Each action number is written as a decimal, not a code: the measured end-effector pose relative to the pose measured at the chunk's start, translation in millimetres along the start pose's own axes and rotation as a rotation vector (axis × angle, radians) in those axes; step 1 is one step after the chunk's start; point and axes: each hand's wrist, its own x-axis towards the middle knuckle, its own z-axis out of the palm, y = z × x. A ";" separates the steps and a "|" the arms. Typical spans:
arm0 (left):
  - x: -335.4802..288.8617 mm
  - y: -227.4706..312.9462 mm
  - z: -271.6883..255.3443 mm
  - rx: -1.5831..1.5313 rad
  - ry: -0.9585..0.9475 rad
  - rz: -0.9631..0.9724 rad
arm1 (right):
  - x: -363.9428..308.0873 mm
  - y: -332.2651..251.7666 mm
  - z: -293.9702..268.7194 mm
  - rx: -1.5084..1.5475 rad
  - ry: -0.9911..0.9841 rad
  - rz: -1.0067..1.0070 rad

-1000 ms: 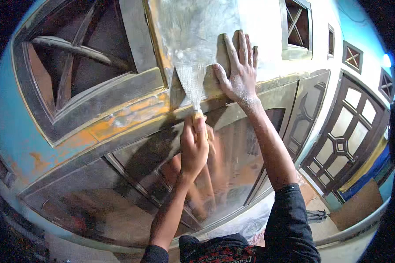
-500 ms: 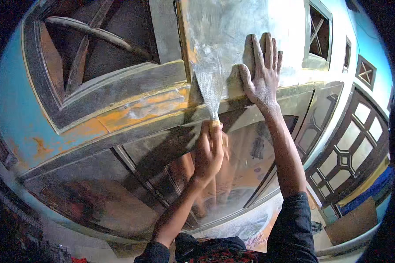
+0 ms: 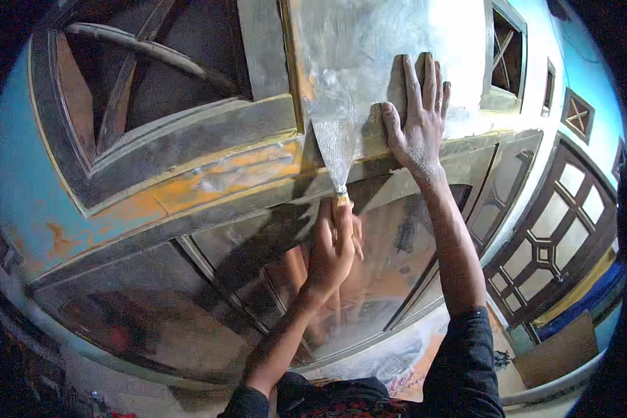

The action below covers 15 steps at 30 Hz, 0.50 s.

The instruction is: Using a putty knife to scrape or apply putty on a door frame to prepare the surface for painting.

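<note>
My left hand (image 3: 331,254) is closed around the handle of a putty knife, with its fingers wrapped below the blade. The wide, whitish, dust-speckled blade (image 3: 336,148) points upward, its broad edge at the patchy grey-white wall (image 3: 369,63). Whether that edge presses on the surface, I cannot tell for sure. To the right of the blade, my right hand (image 3: 421,136) lies flat against the same wall, fingers spread and pointing up. Pale dust coats its wrist. Below both hands runs a dark wooden window frame (image 3: 240,209) with reflective glass panes.
At the upper left is a framed vent opening (image 3: 157,70) with crossed bars. Left of the knife, a strip of wall (image 3: 237,171) shows orange and grey patches. A smaller crossed-bar vent (image 3: 505,52) and a paned door (image 3: 550,233) are on the right, near a brown board (image 3: 557,352).
The putty knife's blade has slid slightly down the wall, with my left hand shifting a little downward. My right hand stays flat in almost the same place.
</note>
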 end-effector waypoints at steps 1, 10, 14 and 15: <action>6.4 2.5 -0.5 0.024 -0.020 0.036 | -1.1 4.3 0.8 -0.012 0.004 -0.009; 1.6 10.7 -5.6 0.103 -0.016 0.111 | -1.3 3.7 1.2 -0.010 0.009 -0.001; -2.7 -20.7 -17.5 0.425 0.049 0.200 | 1.7 3.1 -0.9 -0.009 0.001 -0.002; -12.4 -11.6 -12.8 0.161 -0.034 0.085 | 0.1 4.8 -1.2 -0.007 0.002 0.001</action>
